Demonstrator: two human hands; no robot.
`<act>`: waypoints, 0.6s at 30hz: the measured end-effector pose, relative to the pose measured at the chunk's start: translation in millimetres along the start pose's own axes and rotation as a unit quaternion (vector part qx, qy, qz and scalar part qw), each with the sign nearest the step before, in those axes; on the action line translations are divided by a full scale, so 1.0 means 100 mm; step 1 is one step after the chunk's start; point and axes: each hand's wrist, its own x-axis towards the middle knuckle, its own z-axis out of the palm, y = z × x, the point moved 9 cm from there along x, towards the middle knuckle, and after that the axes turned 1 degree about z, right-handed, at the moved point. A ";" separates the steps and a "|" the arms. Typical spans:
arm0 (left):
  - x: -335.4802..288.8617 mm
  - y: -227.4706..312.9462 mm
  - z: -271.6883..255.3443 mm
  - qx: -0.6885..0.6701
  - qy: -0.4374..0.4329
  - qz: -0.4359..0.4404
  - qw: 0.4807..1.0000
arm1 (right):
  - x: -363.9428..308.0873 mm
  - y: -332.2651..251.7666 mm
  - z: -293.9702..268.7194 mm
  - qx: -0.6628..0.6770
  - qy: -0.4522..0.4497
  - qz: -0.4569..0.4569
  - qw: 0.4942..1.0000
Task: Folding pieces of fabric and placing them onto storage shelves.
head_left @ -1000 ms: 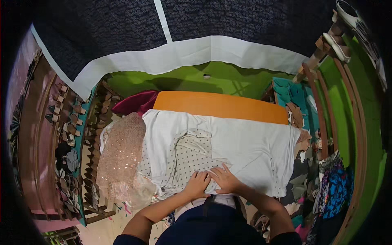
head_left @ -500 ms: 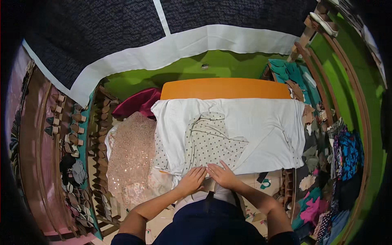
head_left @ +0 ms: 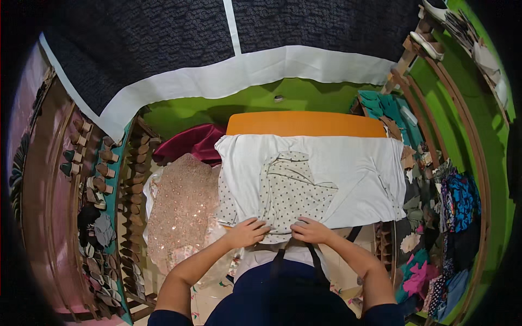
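Polka-dot cloth (head_left: 296, 193) lies over the near middle part of a white cloth (head_left: 364, 168), which covers most of an orange tabletop (head_left: 304, 125). From my distant seat I see the left hand (head_left: 248, 232) at the near left edge of the dotted piece and the right hand (head_left: 311, 230) at its near edge further right, a stretch of cloth between them. On both, the fingers look bent and close together; I cannot tell whether they pinch the hem or only rest there. Left of the table I see sequined pink fabric (head_left: 182, 209), with maroon satin (head_left: 193, 142) behind it.
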 end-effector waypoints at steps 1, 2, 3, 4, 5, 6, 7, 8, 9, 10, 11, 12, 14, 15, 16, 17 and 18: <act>0.01 -0.04 0.01 -0.060 -0.015 -0.015 0.998 | 0.03 0.00 -0.06 0.006 0.025 0.008 1.000; -0.03 -0.16 -0.02 -0.160 0.020 -0.068 0.985 | 0.16 0.08 -0.27 0.078 0.038 0.053 0.995; -0.09 -0.16 -0.03 -0.158 0.021 -0.071 0.985 | 0.21 0.05 -0.29 0.078 0.037 0.049 0.995; -0.13 -0.32 -0.12 -0.209 0.062 -0.141 0.966 | 0.18 0.26 -0.27 0.143 0.032 0.175 0.974; -0.20 -0.48 -0.19 -0.258 0.101 -0.208 0.938 | 0.10 0.46 -0.21 0.206 0.028 0.297 0.932; -0.25 -0.59 -0.25 -0.272 0.138 -0.237 0.922 | 0.06 0.59 -0.24 0.228 0.051 0.353 0.906; -0.30 -0.62 -0.26 -0.271 0.139 -0.237 0.923 | 0.14 0.65 -0.33 0.227 0.052 0.352 0.906; -0.44 -0.78 -0.21 -0.318 0.159 -0.312 0.881 | 0.14 0.79 -0.46 0.237 0.065 0.408 0.879; -0.57 -0.89 -0.14 -0.362 0.176 -0.384 0.831 | 0.12 0.94 -0.53 0.246 0.079 0.463 0.848; -0.54 -0.98 -0.16 -0.422 0.187 -0.418 0.782 | 0.12 1.04 -0.56 0.244 0.080 0.467 0.846; -0.50 -1.04 -0.16 -0.423 0.187 -0.416 0.783 | 0.16 1.12 -0.63 0.224 0.101 0.452 0.857; -0.55 -1.13 -0.05 -0.442 0.164 -0.476 0.742 | 0.18 1.20 -0.68 0.204 0.123 0.437 0.868; -0.55 -1.29 -0.03 -0.423 0.142 -0.537 0.716 | 0.17 1.35 -0.67 0.179 0.134 0.429 0.875; -0.53 -1.37 0.00 -0.424 0.140 -0.534 0.718 | 0.17 1.40 -0.70 0.156 0.145 0.418 0.883; -0.50 -1.48 -0.10 -0.378 0.157 -0.525 0.747 | 0.17 1.43 -0.76 0.138 0.162 0.424 0.880; -0.45 -1.56 -0.20 -0.330 0.174 -0.513 0.773 | 0.19 1.47 -0.80 0.138 0.164 0.426 0.879; -0.42 -1.62 -0.24 -0.359 0.207 -0.504 0.757 | 0.20 1.52 -0.88 0.133 0.190 0.422 0.876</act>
